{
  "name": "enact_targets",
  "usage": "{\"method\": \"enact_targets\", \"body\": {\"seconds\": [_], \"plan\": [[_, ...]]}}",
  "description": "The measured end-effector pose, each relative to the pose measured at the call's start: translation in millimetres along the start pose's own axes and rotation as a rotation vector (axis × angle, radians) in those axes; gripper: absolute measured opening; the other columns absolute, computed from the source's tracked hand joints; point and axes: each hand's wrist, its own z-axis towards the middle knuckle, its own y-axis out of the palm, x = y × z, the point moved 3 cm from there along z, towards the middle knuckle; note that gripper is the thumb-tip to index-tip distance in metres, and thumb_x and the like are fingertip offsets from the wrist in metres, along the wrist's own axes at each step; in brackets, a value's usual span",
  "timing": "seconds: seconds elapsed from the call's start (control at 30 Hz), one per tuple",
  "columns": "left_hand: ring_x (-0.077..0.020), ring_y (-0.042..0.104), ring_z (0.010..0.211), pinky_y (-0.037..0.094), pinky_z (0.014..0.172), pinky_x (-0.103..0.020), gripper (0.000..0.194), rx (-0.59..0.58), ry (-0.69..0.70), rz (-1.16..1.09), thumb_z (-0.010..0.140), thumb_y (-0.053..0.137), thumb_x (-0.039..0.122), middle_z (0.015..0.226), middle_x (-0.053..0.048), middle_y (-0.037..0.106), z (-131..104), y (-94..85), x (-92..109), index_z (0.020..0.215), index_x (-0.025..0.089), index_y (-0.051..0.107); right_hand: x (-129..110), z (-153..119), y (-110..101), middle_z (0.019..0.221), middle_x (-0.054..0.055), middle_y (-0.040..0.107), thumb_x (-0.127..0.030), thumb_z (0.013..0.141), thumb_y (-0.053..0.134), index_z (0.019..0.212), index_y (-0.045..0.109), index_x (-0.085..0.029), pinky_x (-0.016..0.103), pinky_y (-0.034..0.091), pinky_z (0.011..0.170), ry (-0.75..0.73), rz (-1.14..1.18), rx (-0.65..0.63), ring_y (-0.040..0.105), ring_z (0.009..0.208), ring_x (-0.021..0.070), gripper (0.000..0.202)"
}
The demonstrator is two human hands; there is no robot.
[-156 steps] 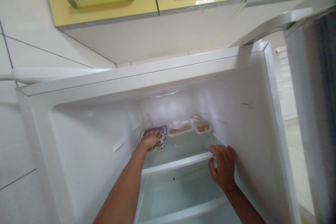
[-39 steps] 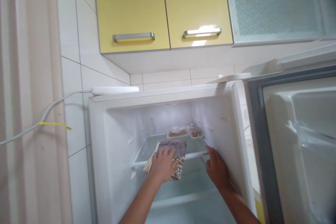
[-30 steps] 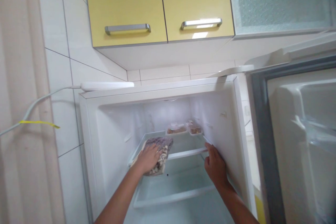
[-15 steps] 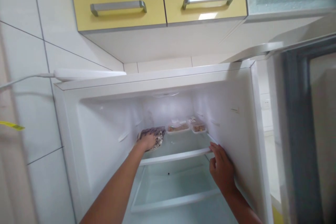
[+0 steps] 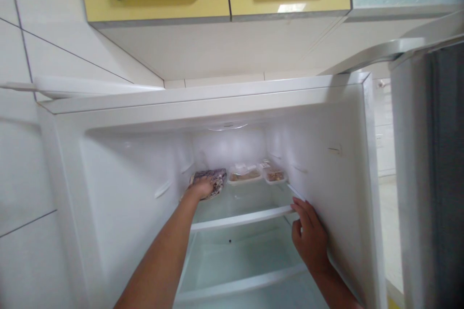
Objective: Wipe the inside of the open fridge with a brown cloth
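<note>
My left hand (image 5: 202, 187) reaches deep into an open fridge and presses on a patterned, dark-and-light cloth (image 5: 219, 177). The cloth lies bunched at the back left of the upper glass shelf (image 5: 241, 218), and its underside is hidden. At the right end of the same shelf, my right hand (image 5: 310, 231) has its fingers curled over the white front edge, with the thumb lower down. Two clear plastic food containers sit at the back of this shelf: one container (image 5: 244, 175) near the middle, another container (image 5: 275, 175) to its right.
A lower shelf (image 5: 242, 284) with a white front rim lies beneath, and a small dark speck shows above it. The fridge door (image 5: 416, 178) stands swung out on the right. Yellow cabinets (image 5: 155, 2) with metal handles hang overhead. White tiles (image 5: 21, 164) line the left.
The view has moved slightly closer to the fridge. My left hand has shifted a little on the cloth, which stays at the back left. My right hand keeps its place on the shelf edge.
</note>
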Motion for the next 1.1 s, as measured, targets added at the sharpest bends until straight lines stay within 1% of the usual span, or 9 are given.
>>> {"method": "enact_targets", "body": {"seconds": [0.17, 0.33, 0.5, 0.63, 0.77, 0.83, 0.9, 1.0, 1.1], "plan": [[-0.0293, 0.06, 0.126, 0.042, 0.111, -0.046, 0.051, -0.024, -0.047, 0.085, 0.096, 0.03, 0.042, 0.131, -0.019, 0.069, -20, -5.3, 8, 0.122, 0.015, 0.065, 1, -1, 0, 0.13, 0.011, 0.068, -0.008, 0.086, 0.04, 0.122, 0.06, -0.023, 0.051, 0.053, 0.108, -0.015, 0.0, -0.025, 0.061, 0.126, 0.0259, 0.044], [-0.0282, 0.058, 0.131, 0.039, 0.115, -0.042, 0.048, -0.041, 0.015, 0.108, 0.095, 0.031, 0.037, 0.137, -0.016, 0.066, -61, -18.3, 22, 0.119, 0.017, 0.067, 1, 0, 1, 0.13, 0.012, 0.068, -0.007, 0.086, 0.039, 0.123, 0.06, -0.022, 0.053, 0.052, 0.109, -0.016, 0.002, -0.035, 0.06, 0.126, 0.0259, 0.045], [-0.0284, 0.06, 0.129, 0.041, 0.114, -0.043, 0.053, -0.041, 0.044, 0.098, 0.096, 0.03, 0.046, 0.138, -0.015, 0.066, -116, -35.6, 38, 0.126, 0.018, 0.064, 0, 2, -3, 0.131, 0.011, 0.067, -0.006, 0.083, 0.04, 0.123, 0.061, -0.022, 0.053, 0.051, 0.111, -0.006, 0.053, -0.069, 0.059, 0.127, 0.0257, 0.047], [-0.0295, 0.052, 0.139, 0.038, 0.119, -0.043, 0.063, -0.038, 0.073, 0.08, 0.096, 0.029, 0.054, 0.147, -0.017, 0.059, -163, -45.8, 53, 0.132, 0.014, 0.061, -3, 4, -6, 0.132, 0.01, 0.067, -0.005, 0.082, 0.041, 0.12, 0.062, -0.021, 0.049, 0.052, 0.109, 0.024, 0.078, -0.092, 0.06, 0.127, 0.0246, 0.047], [-0.032, 0.044, 0.146, 0.033, 0.123, -0.048, 0.069, -0.019, 0.062, 0.077, 0.09, 0.044, 0.061, 0.158, -0.016, 0.048, -195, -49.3, 72, 0.143, 0.017, 0.055, -9, 13, -8, 0.125, 0.011, 0.07, -0.005, 0.08, 0.041, 0.115, 0.064, -0.02, 0.049, 0.054, 0.105, 0.136, 0.15, -0.032, 0.064, 0.119, 0.0245, 0.044], [-0.0328, 0.044, 0.146, 0.033, 0.123, -0.052, 0.069, -0.016, 0.074, 0.073, 0.088, 0.05, 0.059, 0.158, -0.014, 0.049, -199, -47.5, 87, 0.145, 0.02, 0.053, -14, 17, -11, 0.122, 0.011, 0.071, -0.006, 0.079, 0.042, 0.116, 0.064, -0.02, 0.05, 0.054, 0.104, 0.207, 0.216, -0.002, 0.065, 0.116, 0.0249, 0.045], [-0.0334, 0.044, 0.146, 0.033, 0.122, -0.054, 0.068, -0.025, 0.115, 0.061, 0.088, 0.051, 0.058, 0.158, -0.013, 0.048, -195, -41.8, 109, 0.146, 0.023, 0.052, -19, 17, -16, 0.122, 0.011, 0.071, -0.009, 0.078, 0.044, 0.118, 0.064, -0.02, 0.051, 0.053, 0.106, 0.287, 0.288, 0.007, 0.065, 0.117, 0.0256, 0.046], [-0.0353, 0.043, 0.146, 0.034, 0.121, -0.056, 0.068, -0.013, 0.199, 0.057, 0.088, 0.052, 0.058, 0.159, -0.012, 0.047, -178, -26.5, 153, 0.148, 0.025, 0.049, -24, 2, -24, 0.127, 0.01, 0.069, -0.012, 0.078, 0.046, 0.123, 0.063, -0.022, 0.05, 0.054, 0.104, 0.427, 0.411, -0.01, 0.065, 0.118, 0.0254, 0.049], [-0.0372, 0.044, 0.144, 0.036, 0.118, -0.061, 0.067, 0.024, 0.311, 0.043, 0.087, 0.052, 0.059, 0.157, -0.01, 0.05, -160, -8.4, 203, 0.147, 0.029, 0.049, -22, -23, -28, 0.126, 0.009, 0.071, -0.02, 0.083, 0.05, 0.124, 0.064, -0.024, 0.045, 0.059, 0.096, 0.622, 0.551, -0.04, 0.069, 0.11, 0.0244, 0.043]]}}
